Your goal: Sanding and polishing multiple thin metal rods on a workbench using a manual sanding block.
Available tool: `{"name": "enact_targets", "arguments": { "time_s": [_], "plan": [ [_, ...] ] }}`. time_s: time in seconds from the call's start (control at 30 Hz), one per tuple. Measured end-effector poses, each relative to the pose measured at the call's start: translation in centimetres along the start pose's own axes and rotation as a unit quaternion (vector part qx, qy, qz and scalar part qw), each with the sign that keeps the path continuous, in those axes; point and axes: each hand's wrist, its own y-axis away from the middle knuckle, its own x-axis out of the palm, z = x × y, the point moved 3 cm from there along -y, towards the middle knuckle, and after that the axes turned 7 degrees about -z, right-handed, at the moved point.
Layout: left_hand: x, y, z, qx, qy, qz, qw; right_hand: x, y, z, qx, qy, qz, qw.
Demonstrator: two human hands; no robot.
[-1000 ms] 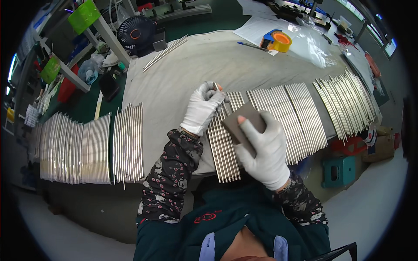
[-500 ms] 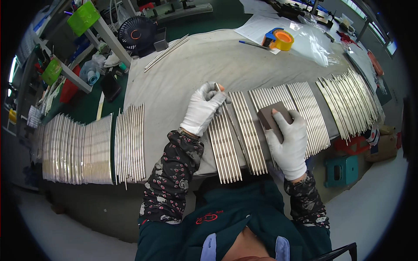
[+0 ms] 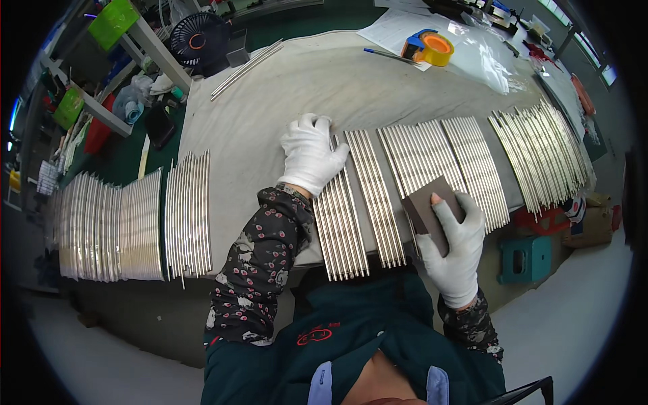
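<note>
Apparently partway, in head view: two narrow sets of rods [image 3: 375, 202] are parted on desk [image 3: 297, 74], wider sets either side; remainder cannot be told. Block [image 3: 424, 210] is held in right grip [image 3: 457, 253], over rods. Rod ends are covered by left grip [image 3: 310, 154]; hold cannot be told.

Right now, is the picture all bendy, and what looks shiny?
In the head view, yes: it bulges like a fisheye, with black corners; in the head view, the rods gleam in bright streaks and the plastic sheet has white glare; in the head view, the block looks dull.
</note>
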Motion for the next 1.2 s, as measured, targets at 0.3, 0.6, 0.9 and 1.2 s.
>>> {"name": "enact_targets", "arguments": {
  "time_s": [0.3,0.6,0.9,1.2],
  "plan": [
    [0.8,0.5,0.7,0.119,0.051,-0.043,0.991,0.5,1.5,1.9,-0.058,-0.047,0.082,0.994],
    [0.8,0.3,1.0,0.11,0.079,-0.031,0.99,1.2,1.6,2.0,-0.065,-0.014,0.085,0.994],
    [0.6,-0.5,1.1,0.105,0.139,0.01,0.985,1.3,2.1,1.8,-0.066,-0.013,0.073,0.995],
    [-1.0,-0.3,-0.8,-0.145,0.543,0.111,0.82,1.6,2.7,1.7,-0.081,0.001,0.039,0.996]
  ]
}}
